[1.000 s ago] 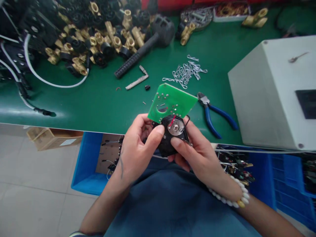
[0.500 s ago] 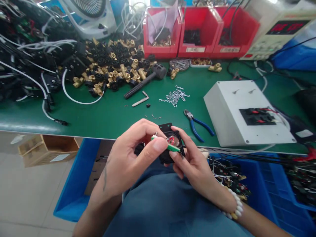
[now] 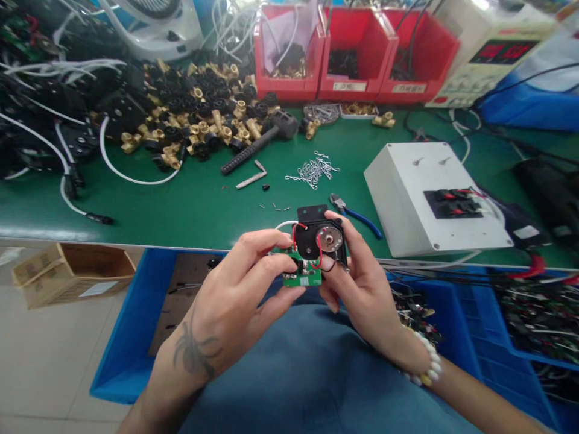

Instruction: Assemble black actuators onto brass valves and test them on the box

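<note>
My left hand (image 3: pixel 253 283) pinches a green circuit board (image 3: pixel 310 278) by its left edge, with the component side facing up. Red wires run from the board to a black housing (image 3: pixel 306 241) that carries a round silver motor (image 3: pixel 329 239). My right hand (image 3: pixel 362 283) grips this housing along its right side, thumb in front and fingers behind. A flat black tab with holes (image 3: pixel 312 212) sticks up at the housing's far end. A white cable leaves it at the upper left. Both parts are held above my lap, at the table's front edge.
Beyond my hands lie blue-handled cutters (image 3: pixel 357 218), a heap of spring clips (image 3: pixel 315 171), tiny pins and a black mallet (image 3: pixel 266 138). Brass fittings (image 3: pixel 203 126) pile at the back left. A grey box (image 3: pixel 407 199) stands right; red bins (image 3: pixel 289 84) line the back.
My left hand has turned the circuit board over and down, from its solder side standing above the housing to its component side lying left of the motor. The view has tilted up.
</note>
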Demonstrator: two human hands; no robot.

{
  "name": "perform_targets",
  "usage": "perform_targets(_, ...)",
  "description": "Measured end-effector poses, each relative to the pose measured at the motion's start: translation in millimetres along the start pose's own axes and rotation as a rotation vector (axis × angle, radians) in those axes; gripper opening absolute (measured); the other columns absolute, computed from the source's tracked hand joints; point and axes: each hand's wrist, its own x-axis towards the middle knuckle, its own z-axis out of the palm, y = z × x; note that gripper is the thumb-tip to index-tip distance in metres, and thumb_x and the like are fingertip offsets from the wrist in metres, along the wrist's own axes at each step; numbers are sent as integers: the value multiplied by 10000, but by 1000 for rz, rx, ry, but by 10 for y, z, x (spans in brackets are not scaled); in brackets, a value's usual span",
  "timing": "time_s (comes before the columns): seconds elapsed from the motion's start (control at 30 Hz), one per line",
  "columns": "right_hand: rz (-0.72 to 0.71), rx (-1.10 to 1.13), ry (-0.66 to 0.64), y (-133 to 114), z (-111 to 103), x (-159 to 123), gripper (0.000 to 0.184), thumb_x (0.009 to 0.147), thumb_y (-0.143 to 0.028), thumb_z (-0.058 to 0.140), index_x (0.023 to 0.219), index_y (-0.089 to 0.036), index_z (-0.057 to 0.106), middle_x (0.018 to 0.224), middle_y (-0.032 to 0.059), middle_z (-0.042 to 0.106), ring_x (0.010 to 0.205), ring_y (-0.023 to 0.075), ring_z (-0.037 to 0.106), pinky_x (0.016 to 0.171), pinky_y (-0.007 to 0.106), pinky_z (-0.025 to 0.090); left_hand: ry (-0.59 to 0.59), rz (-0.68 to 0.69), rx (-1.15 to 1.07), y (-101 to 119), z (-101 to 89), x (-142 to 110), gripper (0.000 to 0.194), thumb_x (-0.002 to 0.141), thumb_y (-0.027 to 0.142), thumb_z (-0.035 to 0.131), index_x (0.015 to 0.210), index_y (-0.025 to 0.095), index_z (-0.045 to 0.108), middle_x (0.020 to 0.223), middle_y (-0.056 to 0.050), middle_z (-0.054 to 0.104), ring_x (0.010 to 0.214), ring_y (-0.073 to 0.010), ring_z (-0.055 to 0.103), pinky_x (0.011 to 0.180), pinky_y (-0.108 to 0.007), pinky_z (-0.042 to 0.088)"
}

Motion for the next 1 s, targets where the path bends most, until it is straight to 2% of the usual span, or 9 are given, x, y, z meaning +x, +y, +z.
perform_targets(0.17, -2, -3, 5, -84, 19, -17, 636, 992, -407, 598, 1550, -305, 311, 697, -36, 455, 424, 31, 378, 361, 154, 324, 77, 3, -11, -52, 53, -52, 232, 868, 146, 762, 1020, 195, 595, 1192, -48, 592, 1111, -129, 633, 995, -212, 566)
perform_targets(0.27, -8, 6, 16, -98, 25, -28, 629, 993, -416, 595, 1543, -318, 306, 691, -39, 449, 417, 30, 376, 358, 151, 331, 101, 5, -36, -81, 49, -60, 267, 867, 123, 757, 1052, 207, 584, 1258, -59, 601, 1196, -157, 627, 1050, -267, 555)
perform_targets(0.37, -31, -28, 36, -89, 33, -37, 629, 997, -444, 579, 1542, -322, 290, 721, -27, 488, 416, 32, 380, 351, 156, 330, 75, -32, -14, -70, 54, -58, 246, 898, 118, 705, 1097, 191, 580, 1323, -91, 586, 1284, -171, 577, 1114, -303, 513)
perform_targets(0.43, -54, -80, 55, -73, 40, -40, 633, 997, -450, 574, 1543, -316, 284, 763, -11, 530, 421, 31, 379, 353, 163, 329, 45, -94, -16, -26, 86, -51, 245, 914, 239, 702, 1111, 163, 578, 1301, -125, 590, 1271, -197, 574, 1093, -330, 530)
perform_targets(0.53, -108, -152, 82, -38, 51, -44, 603, 999, -423, 574, 1530, -305, 314, 796, 2, 551, 448, 37, 386, 375, 177, 352, 107, -212, -9, 78, 166, -25, 312, 884, 384, 731, 1008, 141, 580, 1179, -148, 626, 1163, -225, 628, 994, -346, 589)
perform_targets(0.67, -174, -190, 95, -2, 62, -46, 567, 1012, -384, 556, 1522, -312, 320, 908, 24, 590, 481, 39, 420, 398, 188, 377, 197, -341, 14, 196, 240, 13, 190, 860, 220, 730, 972, 143, 598, 1168, -131, 674, 1140, -212, 668, 979, -329, 600)
perform_targets(0.83, -197, -204, 115, 0, 74, -56, 574, 1016, -370, 555, 1525, -326, 294, 1013, 37, 611, 483, 29, 411, 401, 191, 389, 271, -457, -132, 243, 251, -9, 206, 837, 216, 757, 981, 167, 618, 1179, -75, 705, 1087, -176, 695, 927, -281, 612)
perform_targets(1.0, -212, -239, 113, 1, 82, -74, 584, 1023, -406, 540, 1538, -329, 275, 976, 33, 613, 488, 39, 383, 394, 192, 391, 295, -497, -206, 250, 264, -28, 208, 840, 212, 758, 990, 193, 615, 1227, -46, 689, 1110, -163, 684, 947, -280, 594)
